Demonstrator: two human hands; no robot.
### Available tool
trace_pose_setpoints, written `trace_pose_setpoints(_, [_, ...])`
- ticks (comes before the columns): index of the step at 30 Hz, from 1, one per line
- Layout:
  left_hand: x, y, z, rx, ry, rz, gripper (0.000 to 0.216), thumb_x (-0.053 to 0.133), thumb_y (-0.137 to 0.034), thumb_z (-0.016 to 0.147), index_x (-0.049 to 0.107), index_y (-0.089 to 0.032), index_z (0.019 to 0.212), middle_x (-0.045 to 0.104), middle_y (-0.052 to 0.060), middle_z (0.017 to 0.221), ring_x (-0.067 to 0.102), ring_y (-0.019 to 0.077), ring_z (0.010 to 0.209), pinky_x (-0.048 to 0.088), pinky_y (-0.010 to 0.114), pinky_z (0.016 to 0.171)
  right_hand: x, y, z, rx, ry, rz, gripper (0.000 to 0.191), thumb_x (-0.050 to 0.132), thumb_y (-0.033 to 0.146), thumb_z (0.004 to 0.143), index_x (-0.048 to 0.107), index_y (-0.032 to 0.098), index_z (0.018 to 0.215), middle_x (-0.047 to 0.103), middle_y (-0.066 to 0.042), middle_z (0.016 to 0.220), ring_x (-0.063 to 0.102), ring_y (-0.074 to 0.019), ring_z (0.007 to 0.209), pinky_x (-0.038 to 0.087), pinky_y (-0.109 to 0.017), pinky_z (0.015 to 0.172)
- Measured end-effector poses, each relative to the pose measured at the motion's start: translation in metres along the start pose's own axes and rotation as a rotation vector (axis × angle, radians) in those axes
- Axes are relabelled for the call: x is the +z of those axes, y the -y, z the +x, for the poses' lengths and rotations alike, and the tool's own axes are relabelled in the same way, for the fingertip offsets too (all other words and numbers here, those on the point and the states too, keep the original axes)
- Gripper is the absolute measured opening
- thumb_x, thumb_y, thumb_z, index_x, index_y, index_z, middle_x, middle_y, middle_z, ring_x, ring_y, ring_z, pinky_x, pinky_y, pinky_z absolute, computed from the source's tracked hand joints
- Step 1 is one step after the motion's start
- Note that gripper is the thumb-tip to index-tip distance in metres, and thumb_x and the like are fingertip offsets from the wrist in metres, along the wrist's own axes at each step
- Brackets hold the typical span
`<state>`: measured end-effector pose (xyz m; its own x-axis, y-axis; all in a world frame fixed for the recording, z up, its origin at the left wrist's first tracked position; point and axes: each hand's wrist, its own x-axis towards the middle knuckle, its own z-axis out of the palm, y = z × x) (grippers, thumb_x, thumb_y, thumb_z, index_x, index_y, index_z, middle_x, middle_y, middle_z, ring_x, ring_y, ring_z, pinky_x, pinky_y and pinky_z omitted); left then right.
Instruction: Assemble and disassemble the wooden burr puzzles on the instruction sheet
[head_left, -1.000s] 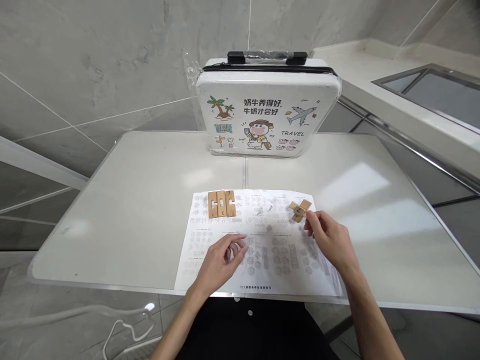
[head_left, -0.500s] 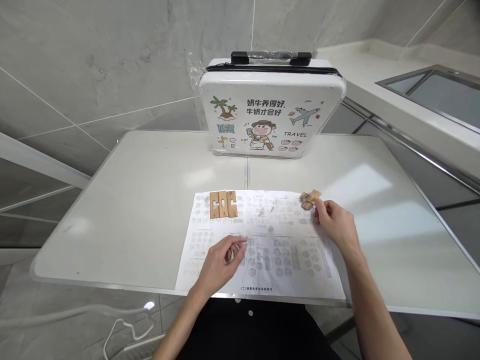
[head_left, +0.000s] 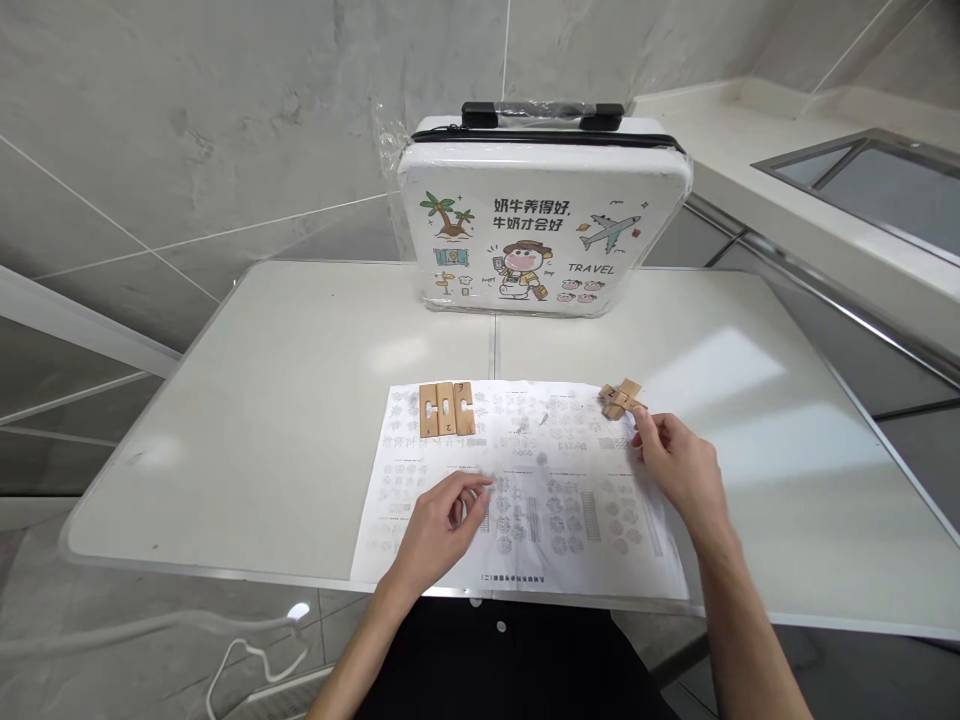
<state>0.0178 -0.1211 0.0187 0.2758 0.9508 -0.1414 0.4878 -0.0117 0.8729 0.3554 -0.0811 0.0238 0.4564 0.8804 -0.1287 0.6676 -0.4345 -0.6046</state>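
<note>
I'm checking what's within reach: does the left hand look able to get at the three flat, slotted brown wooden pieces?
Probably yes: the left hand looks empty, and only the flat, printed white paper sheet seems to lie between it and the wooden pieces just beyond.

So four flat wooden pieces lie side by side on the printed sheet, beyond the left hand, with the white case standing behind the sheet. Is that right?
Not quite: the head view shows three flat wooden pieces, not four, side by side on the printed sheet, beyond the left hand, with the white case standing behind the sheet.
</note>
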Motion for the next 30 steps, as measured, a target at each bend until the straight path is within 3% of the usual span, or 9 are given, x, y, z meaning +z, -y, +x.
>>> trace_pose_setpoints(3, [0.0, -0.001, 0.0, 0.003, -0.006, 0.006, 0.031, 0.056, -0.049, 0.107, 0.074, -0.026, 0.12, 0.074, 0.003, 0.092, 0.065, 0.0162, 0.076, 0.053, 0.028, 0.067, -0.003, 0.001, -0.023, -0.036, 0.061, 0.094, 0.051, 0.05, 0.069, 0.102, 0.065, 0.025, 0.081, 0.075, -0.006, 0.076, 0.067, -0.0254, 0.072, 0.045, -0.034, 0.069])
trace_pose_setpoints(7, [-0.002, -0.006, 0.0, 0.017, 0.008, 0.019, 0.03, 0.056, -0.047, 0.107, 0.075, -0.027, 0.119, 0.075, 0.002, 0.092, 0.065, 0.0159, 0.075, 0.054, 0.028, 0.067, 0.003, 0.008, -0.064, -0.118, 0.318, 0.354, 0.052, 0.05, 0.069, 0.103, 0.063, 0.024, 0.081, 0.067, -0.003, 0.068, 0.061, -0.0209, 0.062, 0.046, -0.031, 0.062])
trace_pose_setpoints(10, [-0.007, -0.01, 0.002, 0.061, 0.006, 0.041, 0.028, 0.057, -0.045, 0.107, 0.075, -0.027, 0.119, 0.075, 0.002, 0.094, 0.066, 0.016, 0.076, 0.054, 0.028, 0.066, 0.014, 0.013, -0.089, -0.16, 0.405, 0.448, 0.05, 0.051, 0.066, 0.105, 0.06, 0.024, 0.078, 0.064, -0.002, 0.068, 0.06, -0.0197, 0.062, 0.047, -0.03, 0.062])
trace_pose_setpoints(12, [-0.013, -0.01, 0.008, 0.124, -0.051, 0.095, 0.025, 0.058, -0.043, 0.107, 0.074, -0.027, 0.118, 0.075, 0.003, 0.099, 0.067, 0.0175, 0.083, 0.057, 0.03, 0.072, 0.021, 0.013, -0.099, -0.176, 0.411, 0.468, 0.05, 0.051, 0.064, 0.105, 0.061, 0.024, 0.078, 0.063, -0.002, 0.067, 0.06, -0.0194, 0.061, 0.047, -0.03, 0.061])
trace_pose_setpoints(15, [-0.027, -0.006, 0.025, 0.253, -0.188, 0.246, 0.023, 0.062, -0.041, 0.105, 0.07, -0.027, 0.122, 0.072, 0.006, 0.118, 0.066, 0.024, 0.11, 0.057, 0.042, 0.099, 0.031, 0.009, -0.105, -0.185, 0.381, 0.462, 0.05, 0.051, 0.064, 0.106, 0.061, 0.024, 0.079, 0.063, -0.002, 0.067, 0.059, -0.0198, 0.06, 0.046, -0.031, 0.06])
trace_pose_setpoints(18, [-0.043, 0.001, 0.049, 0.313, -0.266, 0.409, 0.042, 0.072, -0.046, 0.099, 0.061, -0.029, 0.136, 0.06, 0.009, 0.142, 0.051, 0.0322, 0.138, 0.046, 0.055, 0.117, 0.035, 0.005, -0.105, -0.207, 0.342, 0.435, 0.048, 0.05, 0.063, 0.106, 0.06, 0.024, 0.08, 0.063, -0.003, 0.068, 0.059, -0.0204, 0.06, 0.046, -0.032, 0.059])
trace_pose_setpoints(23, [-0.065, 0.015, 0.089, 0.372, -0.128, 0.504, 0.083, 0.082, -0.055, 0.089, 0.041, -0.031, 0.157, 0.043, 0.013, 0.164, 0.035, 0.0376, 0.155, 0.034, 0.06, 0.126, 0.035, 0.005, -0.105, -0.247, 0.337, 0.415, 0.047, 0.047, 0.062, 0.107, 0.058, 0.025, 0.08, 0.061, -0.002, 0.067, 0.056, -0.0207, 0.06, 0.045, -0.032, 0.059])
trace_pose_setpoints(30, [-0.074, 0.03, 0.116, 0.381, 0.01, 0.489, 0.086, 0.078, -0.064, 0.088, 0.042, -0.029, 0.158, 0.051, 0.012, 0.161, 0.037, 0.0367, 0.156, 0.037, 0.058, 0.126, 0.036, 0.007, -0.105, -0.244, 0.327, 0.432, 0.048, 0.048, 0.062, 0.107, 0.058, 0.024, 0.08, 0.061, -0.002, 0.068, 0.056, -0.0204, 0.06, 0.043, -0.031, 0.058])
